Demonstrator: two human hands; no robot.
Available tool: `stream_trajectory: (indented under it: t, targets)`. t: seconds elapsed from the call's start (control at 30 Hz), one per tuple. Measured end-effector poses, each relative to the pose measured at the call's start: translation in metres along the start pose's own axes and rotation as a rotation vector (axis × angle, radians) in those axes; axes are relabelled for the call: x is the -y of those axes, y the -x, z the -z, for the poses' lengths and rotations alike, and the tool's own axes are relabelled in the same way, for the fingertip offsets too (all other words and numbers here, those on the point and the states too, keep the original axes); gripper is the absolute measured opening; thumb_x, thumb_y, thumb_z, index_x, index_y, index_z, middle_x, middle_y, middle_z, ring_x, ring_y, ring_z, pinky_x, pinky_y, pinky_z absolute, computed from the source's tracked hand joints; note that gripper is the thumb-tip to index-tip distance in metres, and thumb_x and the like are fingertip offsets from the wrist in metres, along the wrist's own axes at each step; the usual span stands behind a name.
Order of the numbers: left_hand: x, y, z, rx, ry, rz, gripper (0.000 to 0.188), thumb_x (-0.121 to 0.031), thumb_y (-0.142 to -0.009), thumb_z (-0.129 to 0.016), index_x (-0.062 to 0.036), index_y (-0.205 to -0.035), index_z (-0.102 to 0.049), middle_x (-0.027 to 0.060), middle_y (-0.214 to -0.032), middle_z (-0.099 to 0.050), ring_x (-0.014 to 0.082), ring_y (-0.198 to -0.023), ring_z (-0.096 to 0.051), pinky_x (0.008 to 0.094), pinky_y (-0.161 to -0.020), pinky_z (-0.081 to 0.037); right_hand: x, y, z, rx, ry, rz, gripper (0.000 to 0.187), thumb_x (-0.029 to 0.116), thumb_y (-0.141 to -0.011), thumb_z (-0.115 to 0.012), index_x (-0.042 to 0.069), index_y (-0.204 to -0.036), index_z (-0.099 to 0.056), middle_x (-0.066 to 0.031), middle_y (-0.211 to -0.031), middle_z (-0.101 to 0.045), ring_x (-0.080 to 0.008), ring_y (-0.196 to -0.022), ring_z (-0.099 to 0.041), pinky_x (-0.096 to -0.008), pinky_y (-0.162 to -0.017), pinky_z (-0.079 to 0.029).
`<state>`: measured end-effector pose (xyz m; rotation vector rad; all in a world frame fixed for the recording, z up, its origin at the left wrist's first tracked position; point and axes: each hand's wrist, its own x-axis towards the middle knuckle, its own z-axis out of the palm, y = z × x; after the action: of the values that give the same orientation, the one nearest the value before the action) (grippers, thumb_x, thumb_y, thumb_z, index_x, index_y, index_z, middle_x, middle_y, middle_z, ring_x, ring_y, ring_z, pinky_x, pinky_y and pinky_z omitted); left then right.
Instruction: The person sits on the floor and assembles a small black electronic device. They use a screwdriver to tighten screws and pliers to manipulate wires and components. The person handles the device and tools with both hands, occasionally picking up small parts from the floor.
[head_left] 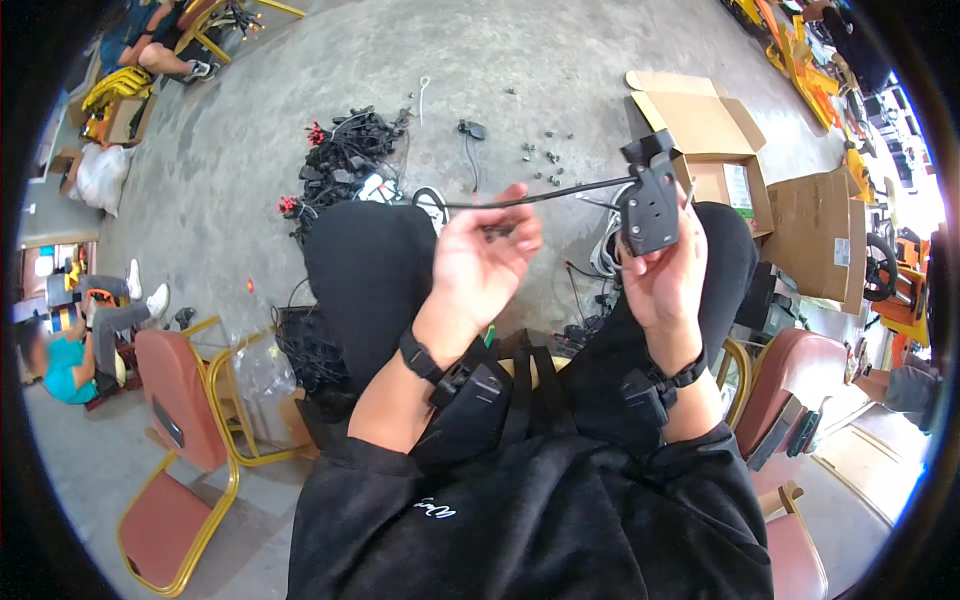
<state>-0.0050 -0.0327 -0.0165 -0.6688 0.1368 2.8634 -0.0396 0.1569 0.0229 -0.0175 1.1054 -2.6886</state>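
"As the right hand [668, 268] grips a black device [650, 210] just left of the open cardboard box [700, 115], a black cable [580, 188] stretches away, farther left of the box. And the left hand [485, 255]?"

"Also left of the box, beyond the device, fingers loosely curled at the cable; whether they grip it, I cannot tell."

"How is such handling best done?"

"By steadying the device's body, I'd judge, and guiding the cable gently, without tugging where it meets the device, clear of the tangled cable pile [345, 165] well left of the box."
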Motion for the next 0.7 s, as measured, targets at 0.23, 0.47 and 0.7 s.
stream_trajectory:
  t: [0.23,0.47,0.7]
  targets:
    - [-0.033,0.032,0.007,0.525,0.152,0.045,0.024,-0.012,-0.086,-0.045,0.0013,-0.099,-0.059,0.0077,-0.067,-0.064,0.0166,-0.048,-0.053,0.0258,-0.041,-0.041,0.02,-0.003,0.003,-0.116,0.139,0.202,0.029,0.014,-0.099,-0.041,0.001,-0.124,-0.049,-0.0068,-0.089,-0.063,-0.0079,-0.06,-0.053,-0.0202,-0.048,-0.041]
    - [-0.038,0.023,0.013,0.565,0.279,-0.023,0.021,-0.009,-0.088,-0.042,-0.0005,-0.1,-0.057,0.0007,-0.053,-0.038,0.0063,-0.036,-0.025,0.0228,-0.031,-0.019,0.023,-0.006,0.009,-0.106,0.114,0.19,0.026,0.011,-0.098,-0.044,0.0,-0.121,-0.05,-0.007,-0.088,-0.062,-0.0087,-0.061,-0.054,-0.0215,-0.049,-0.041]
    - [-0.037,-0.063,0.062,0.26,-0.003,-0.101,0.024,-0.02,-0.095,-0.046,-0.0029,-0.104,-0.06,-0.0049,-0.054,-0.028,0.0062,-0.039,-0.02,0.023,-0.035,-0.017,0.041,-0.003,0.008,-0.251,0.239,0.304,0.028,0.014,-0.098,-0.046,-0.003,-0.12,-0.049,-0.0005,-0.074,-0.053,-0.0036,-0.055,-0.043,-0.0199,-0.049,-0.038]
